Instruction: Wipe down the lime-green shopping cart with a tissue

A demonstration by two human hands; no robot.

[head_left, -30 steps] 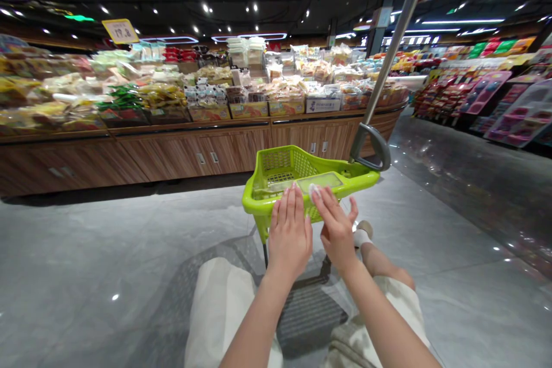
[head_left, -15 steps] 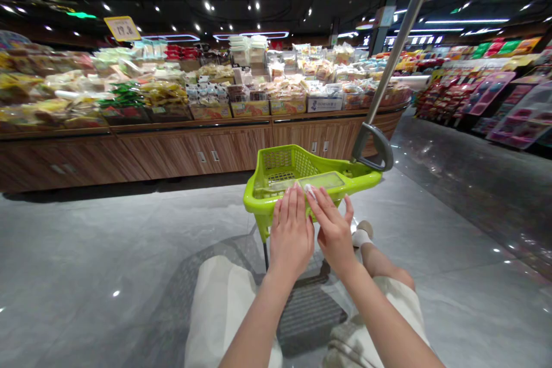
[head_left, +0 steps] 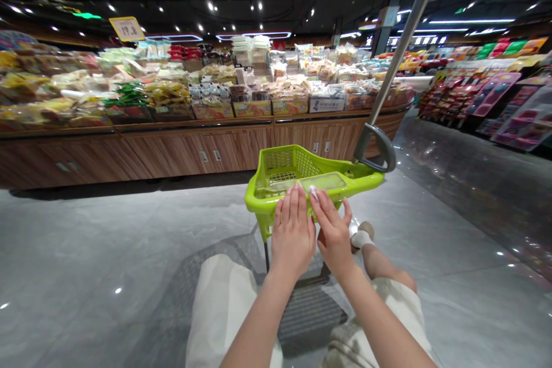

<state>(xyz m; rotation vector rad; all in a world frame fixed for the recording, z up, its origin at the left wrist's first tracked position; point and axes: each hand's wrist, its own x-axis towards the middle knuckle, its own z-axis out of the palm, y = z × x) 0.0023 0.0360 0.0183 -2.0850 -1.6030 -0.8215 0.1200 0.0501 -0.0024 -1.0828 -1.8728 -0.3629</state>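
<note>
A lime-green shopping cart stands in front of my knees, with a mesh-walled basket, a clear panel along its near rim and a grey looped grip at its right end. My left hand lies palm down over the near rim, fingers stretched out side by side. Close beside it, my right hand rests on the same rim with fingers extended and one spread apart. A small white bit shows at the right fingertips; I cannot make out what it is. Both palms are hidden from above.
A metal pole rises from the cart's right end. Beyond stands a wooden display counter heaped with packaged snacks and a price sign. More shelves of goods line the right, across grey tiled floor.
The whole view has shifted very slightly to the right. Both hands keep their place on the cart's rim.
</note>
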